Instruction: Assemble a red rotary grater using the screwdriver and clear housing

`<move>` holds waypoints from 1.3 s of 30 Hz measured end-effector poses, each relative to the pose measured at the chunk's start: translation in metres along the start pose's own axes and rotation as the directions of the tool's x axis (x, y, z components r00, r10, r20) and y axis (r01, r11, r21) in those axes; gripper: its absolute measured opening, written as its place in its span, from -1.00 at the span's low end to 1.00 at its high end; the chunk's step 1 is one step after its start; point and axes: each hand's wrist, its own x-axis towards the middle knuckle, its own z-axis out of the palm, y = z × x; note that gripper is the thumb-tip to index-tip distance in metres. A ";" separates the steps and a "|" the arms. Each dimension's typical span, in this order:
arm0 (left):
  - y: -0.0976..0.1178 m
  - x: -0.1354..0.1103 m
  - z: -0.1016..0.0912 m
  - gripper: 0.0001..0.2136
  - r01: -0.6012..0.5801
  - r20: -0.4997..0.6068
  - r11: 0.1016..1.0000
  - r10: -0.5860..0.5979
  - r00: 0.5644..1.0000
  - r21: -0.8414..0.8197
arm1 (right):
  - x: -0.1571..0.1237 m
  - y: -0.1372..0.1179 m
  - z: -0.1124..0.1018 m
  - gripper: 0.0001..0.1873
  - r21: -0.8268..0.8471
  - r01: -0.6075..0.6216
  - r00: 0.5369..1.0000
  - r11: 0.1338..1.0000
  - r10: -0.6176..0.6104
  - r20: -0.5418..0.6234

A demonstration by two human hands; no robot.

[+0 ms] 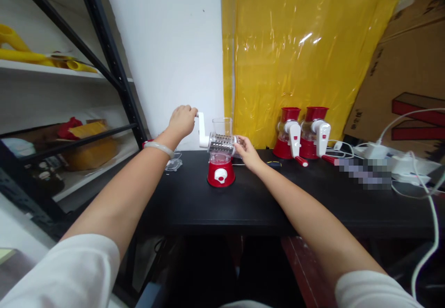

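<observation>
A rotary drum grater (221, 175) stands upright on the black table in front of me, with a red base and a clear plastic body. Its perforated metal drum (222, 144) lies sideways in the body, below a clear feed chute (222, 125). On the left side a white crank (202, 131) points up. My left hand (183, 118) is closed around the crank's handle, which its fingers mostly hide. At the drum's right end, my right hand (249, 154) grips the grater's side between thumb and fingers.
Two more red and white rotary graters (289, 134) stand at the back right. A screwdriver (274, 164) lies behind my right hand, and a clear plastic part (174, 163) lies at left. White power strips (405, 166) with cables are far right. A black-framed shelf (104, 34) borders the left.
</observation>
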 end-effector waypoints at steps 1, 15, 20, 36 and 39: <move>0.000 -0.004 0.007 -0.69 -0.009 0.046 1.000 0.009 0.999 -0.005 | 0.000 0.000 0.000 -0.33 0.003 -0.003 1.000 1.000 0.003 -0.001; 0.012 -0.119 -0.001 -0.87 -0.147 0.687 0.953 0.294 0.665 -0.265 | 0.001 0.003 0.000 -0.37 -0.004 -0.001 1.000 1.000 0.001 0.012; 0.015 -0.123 -0.090 -0.81 -0.111 0.658 0.944 0.297 0.691 -0.309 | 0.001 0.003 0.000 -0.36 -0.030 0.020 1.000 0.999 -0.020 0.000; -0.001 0.003 -0.049 -0.75 0.099 -0.137 0.995 -0.094 0.986 0.030 | 0.002 0.002 0.000 -0.34 -0.009 -0.005 1.000 1.000 0.006 0.027; 0.002 0.006 -0.018 -0.72 0.105 -0.071 0.994 -0.102 0.992 0.038 | 0.002 0.001 -0.001 -0.34 -0.004 -0.006 0.999 1.000 0.006 0.042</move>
